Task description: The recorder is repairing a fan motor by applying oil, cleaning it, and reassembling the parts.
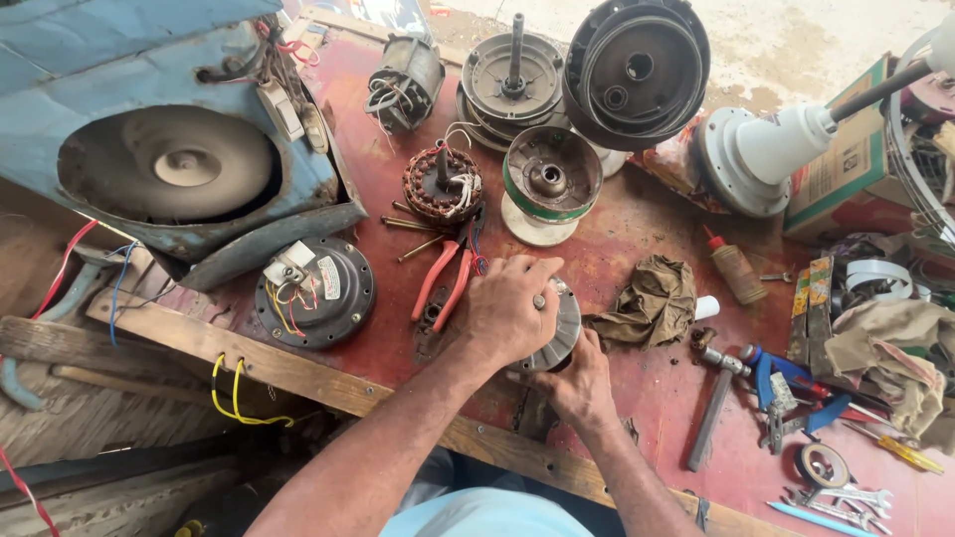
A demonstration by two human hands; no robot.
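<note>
Round grey metal motor housing point(559, 333) on the red workbench point(637, 249), near its front edge; landmark for all entries below. Left hand point(509, 306) clamped over top and left side of housing, fingers curled around the rim. Right hand point(580, 383) cupped under lower right of housing, gripping from below; fingertips hidden beneath the casing. Orange-handled pliers point(445, 283) lying just left of housing, beside the left hand. Copper-wound stator point(443, 185) behind and left, loose long bolts point(413, 227) between it and the pliers. Green-banded rotor cup point(550, 182) directly behind. Stacked end covers with upright shaft point(514, 78) farther behind; large dark round cover point(638, 70) leaning beside them. Black round motor with yellow and red wires point(316, 291) well to the left. Blue dust-coated appliance casing point(169, 149) far left and behind. Crumpled brown rag point(649, 303) just right. Small glue bottle with red tip point(734, 267) farther right. Hammer point(716, 398) to the right and nearer the front edge. Blue-handled tool point(796, 388) beyond the hammer. Spanners point(846, 497) at the far right front corner. White fan motor on a pole point(766, 149) behind and right.
</note>
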